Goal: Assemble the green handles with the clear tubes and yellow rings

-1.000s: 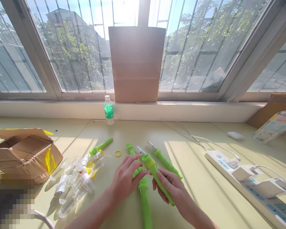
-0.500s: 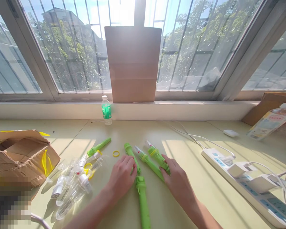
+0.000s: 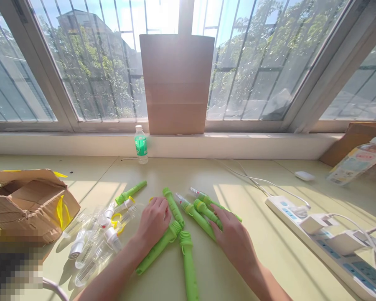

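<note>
Several green plastic tubes (image 3: 194, 216) lie side by side on the pale yellow table (image 3: 269, 259). My right hand (image 3: 232, 239) rests flat on them, fingers stretched over one green tube (image 3: 207, 210). My left hand (image 3: 153, 221) is curled, with its fingertips closed over a yellow ring (image 3: 150, 200) that barely shows. Another green tube (image 3: 158, 251) lies slanted under my left wrist. One more (image 3: 188, 267) points toward me. A pile of clear tubes with white caps (image 3: 92, 246) and yellow rings (image 3: 117, 219) lies to the left.
A torn cardboard box (image 3: 28, 205) sits at the left. A small water bottle (image 3: 141, 145) and a brown paper bag (image 3: 177, 83) stand by the window sill. A white power strip (image 3: 329, 246) with plugs and cables runs along the right. A lone green tube (image 3: 131, 191) lies farther back.
My right hand has laid its green tube down among the others and now rests on them. My left hand has moved forward-left onto the yellow ring, which uncovers the slanted tube.
</note>
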`<state>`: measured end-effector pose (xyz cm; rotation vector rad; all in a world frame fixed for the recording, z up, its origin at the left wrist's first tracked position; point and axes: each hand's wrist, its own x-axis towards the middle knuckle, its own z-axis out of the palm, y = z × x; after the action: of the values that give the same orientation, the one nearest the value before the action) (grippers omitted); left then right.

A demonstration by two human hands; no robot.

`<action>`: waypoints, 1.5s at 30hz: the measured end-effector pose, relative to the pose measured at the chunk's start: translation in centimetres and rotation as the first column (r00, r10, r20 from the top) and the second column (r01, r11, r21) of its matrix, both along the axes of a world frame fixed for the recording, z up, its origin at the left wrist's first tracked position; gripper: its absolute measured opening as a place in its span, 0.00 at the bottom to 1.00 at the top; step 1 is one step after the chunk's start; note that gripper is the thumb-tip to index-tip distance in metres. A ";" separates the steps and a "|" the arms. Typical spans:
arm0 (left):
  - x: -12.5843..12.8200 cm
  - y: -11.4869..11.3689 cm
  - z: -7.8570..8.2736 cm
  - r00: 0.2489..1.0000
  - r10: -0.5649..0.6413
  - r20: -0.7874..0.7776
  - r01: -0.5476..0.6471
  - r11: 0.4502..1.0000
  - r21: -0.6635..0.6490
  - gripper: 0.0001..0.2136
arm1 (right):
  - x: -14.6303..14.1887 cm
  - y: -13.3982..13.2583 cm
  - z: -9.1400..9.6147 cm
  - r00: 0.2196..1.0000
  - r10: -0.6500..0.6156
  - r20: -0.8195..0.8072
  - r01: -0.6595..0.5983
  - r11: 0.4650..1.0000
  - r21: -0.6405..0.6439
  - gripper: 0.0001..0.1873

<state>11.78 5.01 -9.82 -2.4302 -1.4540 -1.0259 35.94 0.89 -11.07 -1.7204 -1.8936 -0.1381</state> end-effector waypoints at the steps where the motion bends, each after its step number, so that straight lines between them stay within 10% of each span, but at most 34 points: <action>1: 0.0 0.0 0.0 1.000 -0.002 0.001 0.002 1.000 0.003 0.10 | 0.0 0.0 0.1 1.000 -0.002 0.005 0.002 1.000 0.004 0.17; 14: -0.3 0.5 -1.1 0.995 0.069 -0.069 -0.064 0.996 0.068 0.27 | -0.5 -0.4 1.0 0.998 0.057 -0.041 -0.045 0.965 0.257 0.20; 32: -0.4 0.8 -1.4 0.955 0.217 -0.201 -0.215 0.976 0.030 0.24 | -0.2 -0.2 -0.1 0.992 0.124 0.036 -0.129 0.962 0.242 0.20; 45: -1.2 1.0 -0.9 0.906 0.168 -0.387 -0.279 0.928 -0.249 0.21 | 0.0 -0.2 0.1 0.994 0.106 -0.011 -0.103 0.985 0.138 0.14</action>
<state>10.59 6.00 -10.74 -2.3880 -1.7996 -0.3025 35.92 0.71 -10.94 -1.5229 -1.9100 -0.2066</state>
